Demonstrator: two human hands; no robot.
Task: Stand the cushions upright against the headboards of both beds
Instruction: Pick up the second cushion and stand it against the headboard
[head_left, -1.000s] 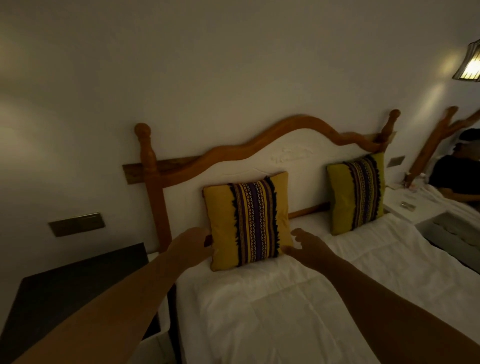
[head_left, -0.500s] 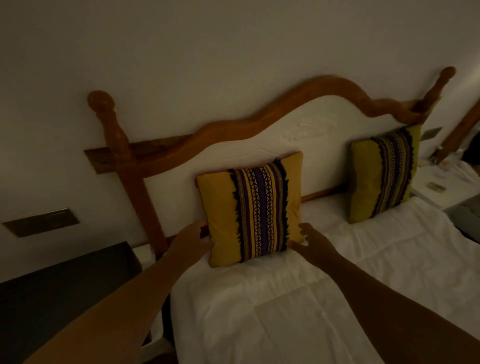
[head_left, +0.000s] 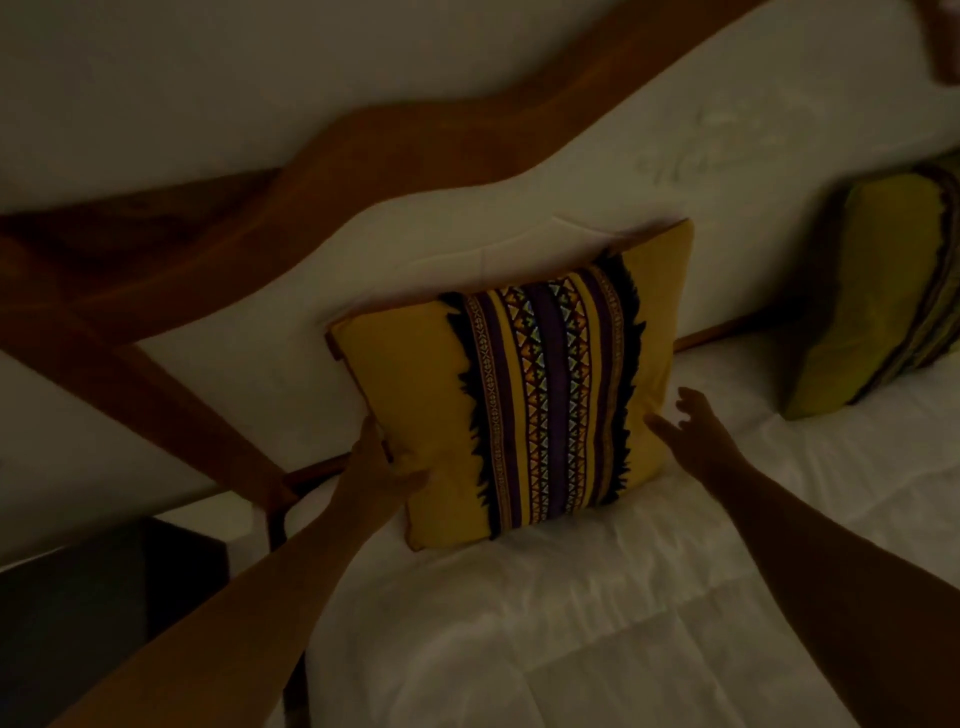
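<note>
— Dimly, what is shown on the bed (head_left: 597, 639)?

— A mustard cushion (head_left: 415, 415) with a woven striped band is seen standing upright on white bedding, leaned against the padded white headboard (head_left: 291, 374), which is framed in curved wood.

— How is it held?

— Its lower left edge is gripped by the left hand (head_left: 379, 467), thumb laid on the front and fingers hidden behind. The right hand (head_left: 701, 436) is held open, fingers spread, just beside the cushion's lower right edge; whether it is touched cannot be told.

— Is another cushion seen?

— A second cushion (head_left: 872, 291) is propped upright against the same headboard at the far right, partly cut off.

— Is any writing visible?

— None can be read; a faint embossed motif (head_left: 727, 140) on the headboard is too dark to make out.
</note>
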